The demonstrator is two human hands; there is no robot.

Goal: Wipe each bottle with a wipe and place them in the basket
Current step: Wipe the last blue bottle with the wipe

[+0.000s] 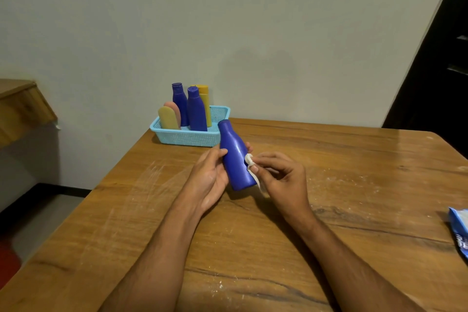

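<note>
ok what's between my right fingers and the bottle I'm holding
A white wipe: in the head view the right hand's fingers pinch it against the side of the blue bottle, which the left hand holds.

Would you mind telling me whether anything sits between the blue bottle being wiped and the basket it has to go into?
Nothing visible does. The held blue bottle, gripped by the left hand and wiped by the right hand with the wipe, is just in front of the basket. The basket's right end looks free of bottles.

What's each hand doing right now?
Left hand: holds the blue bottle.
Right hand: pinches the white wipe against it.
</note>
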